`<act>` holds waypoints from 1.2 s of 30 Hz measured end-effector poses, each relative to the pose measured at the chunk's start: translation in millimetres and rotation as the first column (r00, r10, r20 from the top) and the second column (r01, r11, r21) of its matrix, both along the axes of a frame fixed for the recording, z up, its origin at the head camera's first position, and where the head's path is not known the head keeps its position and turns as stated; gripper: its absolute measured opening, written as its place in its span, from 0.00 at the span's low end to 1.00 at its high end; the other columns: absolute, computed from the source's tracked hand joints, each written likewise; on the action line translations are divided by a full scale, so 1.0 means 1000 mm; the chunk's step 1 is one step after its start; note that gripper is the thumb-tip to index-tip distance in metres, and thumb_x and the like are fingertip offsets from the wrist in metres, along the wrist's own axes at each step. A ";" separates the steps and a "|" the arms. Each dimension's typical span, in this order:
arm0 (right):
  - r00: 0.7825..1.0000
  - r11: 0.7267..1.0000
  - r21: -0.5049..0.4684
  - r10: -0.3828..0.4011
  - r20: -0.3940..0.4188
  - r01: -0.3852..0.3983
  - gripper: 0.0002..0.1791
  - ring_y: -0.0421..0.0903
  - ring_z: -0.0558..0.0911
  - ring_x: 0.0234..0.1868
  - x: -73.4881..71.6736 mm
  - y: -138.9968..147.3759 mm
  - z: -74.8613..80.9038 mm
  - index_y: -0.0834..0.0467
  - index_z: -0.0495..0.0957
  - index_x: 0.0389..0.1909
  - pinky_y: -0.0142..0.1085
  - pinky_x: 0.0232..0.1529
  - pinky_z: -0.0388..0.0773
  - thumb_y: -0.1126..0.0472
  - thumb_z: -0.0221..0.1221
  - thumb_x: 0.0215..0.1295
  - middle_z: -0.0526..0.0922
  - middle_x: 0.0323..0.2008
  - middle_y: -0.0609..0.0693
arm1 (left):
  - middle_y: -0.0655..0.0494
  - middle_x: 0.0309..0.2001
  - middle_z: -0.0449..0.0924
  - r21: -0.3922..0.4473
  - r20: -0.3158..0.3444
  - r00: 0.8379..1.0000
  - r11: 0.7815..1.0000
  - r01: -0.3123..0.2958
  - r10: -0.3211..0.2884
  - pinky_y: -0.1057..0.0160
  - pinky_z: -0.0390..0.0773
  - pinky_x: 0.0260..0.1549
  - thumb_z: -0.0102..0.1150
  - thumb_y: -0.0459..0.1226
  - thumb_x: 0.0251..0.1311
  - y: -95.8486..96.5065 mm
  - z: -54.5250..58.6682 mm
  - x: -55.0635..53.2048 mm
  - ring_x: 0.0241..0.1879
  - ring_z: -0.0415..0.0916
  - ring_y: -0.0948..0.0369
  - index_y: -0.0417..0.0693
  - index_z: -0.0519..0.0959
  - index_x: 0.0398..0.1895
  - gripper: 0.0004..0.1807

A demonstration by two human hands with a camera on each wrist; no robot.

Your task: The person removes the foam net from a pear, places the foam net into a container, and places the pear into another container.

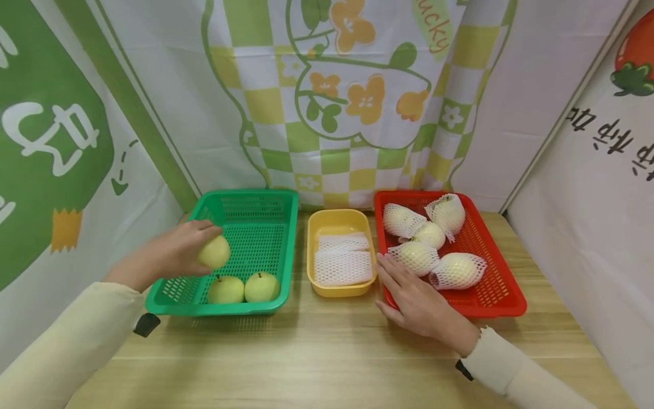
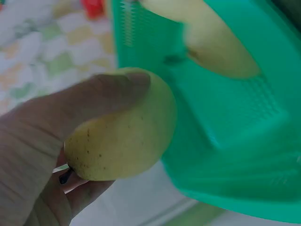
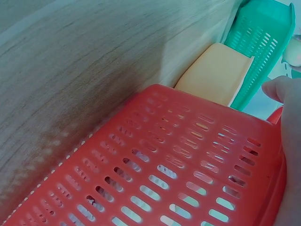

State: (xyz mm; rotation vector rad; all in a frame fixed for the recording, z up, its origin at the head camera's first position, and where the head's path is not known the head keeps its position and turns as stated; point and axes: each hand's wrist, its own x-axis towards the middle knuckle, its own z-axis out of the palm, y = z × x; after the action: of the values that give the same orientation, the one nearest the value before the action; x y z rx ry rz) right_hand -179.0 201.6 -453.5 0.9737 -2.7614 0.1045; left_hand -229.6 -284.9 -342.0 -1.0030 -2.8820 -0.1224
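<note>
My left hand [image 1: 179,244] grips a pale yellow-green pear [image 1: 216,253] above the left side of the green basket [image 1: 292,244]. In the left wrist view the thumb lies across the pear [image 2: 124,132], whose dark stem points down and left. Two bare pears, one left [image 1: 225,290] and one right [image 1: 262,287], lie at the basket's near edge. On the near left rim of the red basket [image 1: 498,250] rests my right hand [image 1: 421,301], fingers extended, beside a net-wrapped pear [image 1: 416,258]. Several pears in white foam nets sit in that basket.
Between the baskets stands a yellow tray [image 1: 339,291] holding white foam nets [image 1: 343,267]. All three containers stand on a wooden table [image 1: 317,363]. A checked, flowered curtain [image 1: 352,142] hangs behind them, with printed panels at both sides.
</note>
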 end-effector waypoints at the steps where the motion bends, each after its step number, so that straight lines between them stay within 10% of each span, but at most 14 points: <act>1: 1.000 1.000 -0.002 0.002 -0.002 -0.002 0.45 0.59 0.61 0.83 0.000 0.000 0.000 0.64 0.60 0.81 0.55 0.80 0.66 0.44 0.63 0.72 0.60 0.83 0.61 | 0.37 0.48 0.83 -0.024 0.010 1.000 1.000 -0.007 0.007 0.48 0.87 0.36 0.85 0.37 0.39 -0.004 -0.004 -0.005 0.41 0.83 0.45 0.29 0.80 0.57 0.39; 16: 1.000 1.000 -0.012 0.015 -0.017 -0.015 0.44 0.59 0.62 0.83 0.001 0.000 0.000 0.64 0.61 0.80 0.55 0.80 0.67 0.44 0.62 0.73 0.59 0.83 0.61 | 0.39 0.46 0.85 -0.259 0.197 0.980 0.966 0.012 0.041 0.48 0.89 0.39 0.84 0.34 0.37 -0.012 -0.051 -0.037 0.42 0.84 0.45 0.32 0.82 0.53 0.35; 36: 0.999 1.000 -0.001 0.006 -0.033 -0.006 0.43 0.58 0.62 0.83 -0.001 0.002 -0.002 0.64 0.62 0.80 0.54 0.80 0.67 0.43 0.61 0.74 0.60 0.83 0.61 | 0.28 0.59 0.80 -0.343 0.310 0.930 0.936 -0.083 0.196 0.35 0.84 0.57 0.83 0.30 0.45 -0.002 -0.060 -0.028 0.58 0.79 0.32 0.28 0.76 0.65 0.41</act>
State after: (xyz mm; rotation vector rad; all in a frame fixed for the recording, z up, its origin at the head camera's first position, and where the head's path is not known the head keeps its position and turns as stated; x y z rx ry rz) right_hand -179.9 203.4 -455.0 0.9740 -2.7289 0.0905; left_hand -257.7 -286.7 -401.6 -0.8857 -3.3636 0.2221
